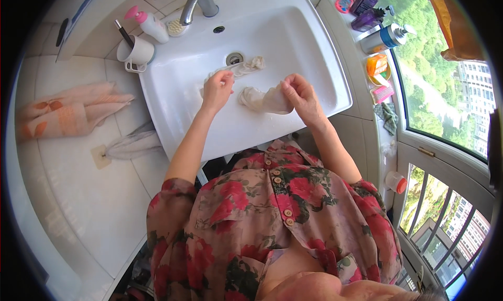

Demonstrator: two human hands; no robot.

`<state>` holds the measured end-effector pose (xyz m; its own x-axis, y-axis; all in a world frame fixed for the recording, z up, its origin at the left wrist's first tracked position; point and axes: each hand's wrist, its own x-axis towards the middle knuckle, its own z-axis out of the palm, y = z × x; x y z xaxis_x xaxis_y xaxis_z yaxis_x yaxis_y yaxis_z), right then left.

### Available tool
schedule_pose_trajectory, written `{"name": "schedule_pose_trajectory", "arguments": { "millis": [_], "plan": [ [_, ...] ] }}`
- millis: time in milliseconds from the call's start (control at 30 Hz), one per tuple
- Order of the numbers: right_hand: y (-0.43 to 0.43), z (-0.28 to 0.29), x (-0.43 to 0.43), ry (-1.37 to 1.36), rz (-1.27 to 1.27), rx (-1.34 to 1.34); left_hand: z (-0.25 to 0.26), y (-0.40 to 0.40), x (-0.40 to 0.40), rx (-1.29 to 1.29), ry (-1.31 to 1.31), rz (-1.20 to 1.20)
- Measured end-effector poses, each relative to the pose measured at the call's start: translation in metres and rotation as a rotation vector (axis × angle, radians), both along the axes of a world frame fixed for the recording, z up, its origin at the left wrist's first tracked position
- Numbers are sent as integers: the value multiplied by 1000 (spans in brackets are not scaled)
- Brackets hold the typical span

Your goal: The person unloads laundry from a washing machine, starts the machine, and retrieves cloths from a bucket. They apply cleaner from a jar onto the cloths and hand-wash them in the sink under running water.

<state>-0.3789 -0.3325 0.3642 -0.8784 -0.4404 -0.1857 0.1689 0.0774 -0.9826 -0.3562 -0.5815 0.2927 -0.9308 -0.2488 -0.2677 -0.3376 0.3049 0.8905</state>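
Note:
A white washbasin (271, 33) lies before me, with two off-white wet cloth pieces in it that look like socks. My right hand (302, 94) pinches the open end of the nearer sock (271, 100) between thumb and fingers. Its bunched other end hangs toward the middle of the basin. My left hand (218, 90) is at the left of the basin, fingers curled, over part of the farther sock (253, 65). That sock stretches from behind the hand to just below the drain (234, 59). Whether the left fingers grip any cloth is hidden.
A chrome faucet (192, 6) rises at the back. On the left stand a white mug (135, 53), a pump bottle (153, 28) and a round brush (177, 28). Several bottles, including a silver one (381, 39), and soap (377, 64) line the right windowsill. A towel (74, 110) hangs left.

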Motion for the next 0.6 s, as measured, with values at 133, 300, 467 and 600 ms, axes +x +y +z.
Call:
{"name": "schedule_pose_trajectory", "arguments": {
  "millis": [133,300,467,600],
  "plan": [
    [5,1,-2,42,-44,-31,-67,15,-60,-431,360,-109],
    [10,17,2,3,-61,-52,-78,44,-99,-701,125,-276],
    [22,17,-5,-21,-53,-111,-34,6,-101,-262,270,-106],
    [11,22,-9,42,-52,-152,38,-22,-76,349,262,44]
  ]
}}
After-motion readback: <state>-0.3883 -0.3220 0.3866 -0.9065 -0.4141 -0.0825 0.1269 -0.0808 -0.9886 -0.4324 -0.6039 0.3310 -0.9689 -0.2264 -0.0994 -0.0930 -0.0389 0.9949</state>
